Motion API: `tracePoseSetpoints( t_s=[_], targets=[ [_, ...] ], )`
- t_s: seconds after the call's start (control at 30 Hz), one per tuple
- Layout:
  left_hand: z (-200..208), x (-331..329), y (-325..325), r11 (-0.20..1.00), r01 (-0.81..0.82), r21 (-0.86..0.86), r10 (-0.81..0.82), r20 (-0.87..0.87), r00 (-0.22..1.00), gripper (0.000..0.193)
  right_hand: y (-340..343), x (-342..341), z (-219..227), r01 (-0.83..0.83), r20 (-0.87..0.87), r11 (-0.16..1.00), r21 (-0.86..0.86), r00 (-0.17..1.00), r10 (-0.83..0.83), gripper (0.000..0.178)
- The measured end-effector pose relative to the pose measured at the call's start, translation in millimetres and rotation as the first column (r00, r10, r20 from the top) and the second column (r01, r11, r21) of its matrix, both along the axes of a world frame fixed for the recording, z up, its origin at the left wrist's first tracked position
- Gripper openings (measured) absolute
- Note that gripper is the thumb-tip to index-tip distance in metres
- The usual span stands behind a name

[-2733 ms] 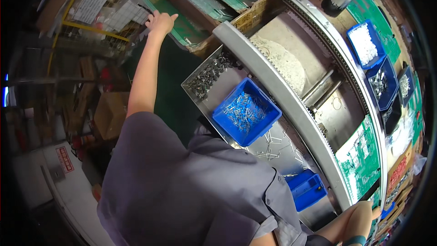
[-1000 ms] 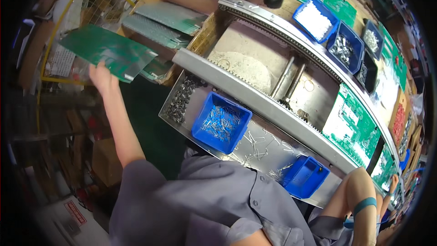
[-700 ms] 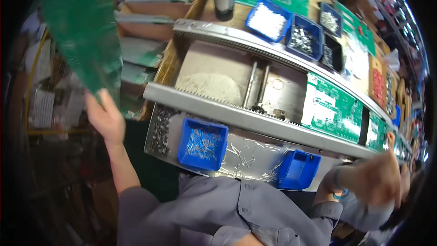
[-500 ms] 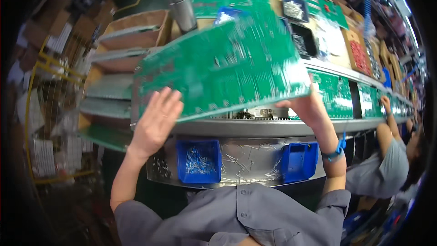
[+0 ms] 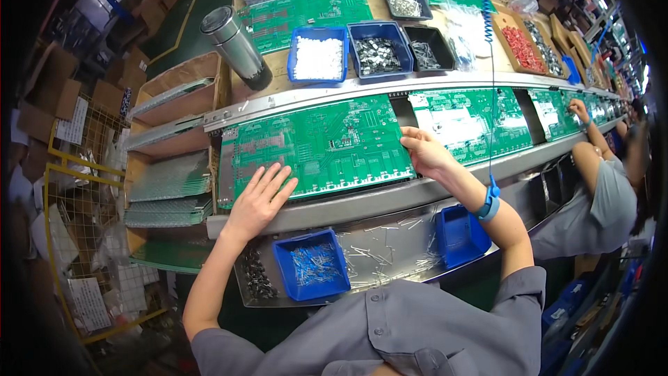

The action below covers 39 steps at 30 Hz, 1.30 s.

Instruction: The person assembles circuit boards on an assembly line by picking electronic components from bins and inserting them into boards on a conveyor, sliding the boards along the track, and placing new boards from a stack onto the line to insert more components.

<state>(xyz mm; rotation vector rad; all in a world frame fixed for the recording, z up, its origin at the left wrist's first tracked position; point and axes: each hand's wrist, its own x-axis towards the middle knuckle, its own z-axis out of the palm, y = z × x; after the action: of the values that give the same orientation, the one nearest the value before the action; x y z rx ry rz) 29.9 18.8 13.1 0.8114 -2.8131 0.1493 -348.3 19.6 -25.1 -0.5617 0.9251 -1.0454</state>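
A large green circuit board (image 5: 316,146) lies flat on the conveyor track in front of me. My left hand (image 5: 259,198) rests palm down with fingers spread on the board's near left corner. My right hand (image 5: 426,153) presses the board's right edge, thumb and fingers around it. A blue coiled strap (image 5: 490,198) circles my right wrist. A second green board (image 5: 473,122) lies just to the right on the same track.
Below the track, a metal tray holds a blue bin of small parts (image 5: 309,264) and another blue bin (image 5: 460,233). Bins of components (image 5: 320,56) and a steel flask (image 5: 236,45) stand behind. Boxes of stacked boards (image 5: 170,139) sit left. Another person (image 5: 598,188) works at right.
The green board was lifted from the boxes on the left, swung over in both hands, and now lies flat on the track with both hands on it.
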Motion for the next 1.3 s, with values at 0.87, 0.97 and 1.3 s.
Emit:
tracePoseSetpoints(
  t_s=[0.87, 0.97, 1.3],
  targets=[
    [-21, 25, -31, 0.492, -0.201, 0.847, 0.722, -0.268, 0.638, 0.036, 128, 24, 92, -0.341, -0.839, 0.893, -0.295, 0.540, -0.071, 0.024],
    [-27, 23, -32, 0.481, -0.288, 0.828, 0.736, -0.203, 0.646, 0.043, 151, 36, 78, -0.427, -0.898, 0.869, -0.250, 0.438, -0.043, 0.021],
    [-43, 27, -34, 0.520, -0.340, 0.784, 0.724, -0.193, 0.662, 0.039, 162, 74, 25, -0.437, -0.999, 0.899, -0.010, 0.049, 0.013, 0.040]
  ],
)
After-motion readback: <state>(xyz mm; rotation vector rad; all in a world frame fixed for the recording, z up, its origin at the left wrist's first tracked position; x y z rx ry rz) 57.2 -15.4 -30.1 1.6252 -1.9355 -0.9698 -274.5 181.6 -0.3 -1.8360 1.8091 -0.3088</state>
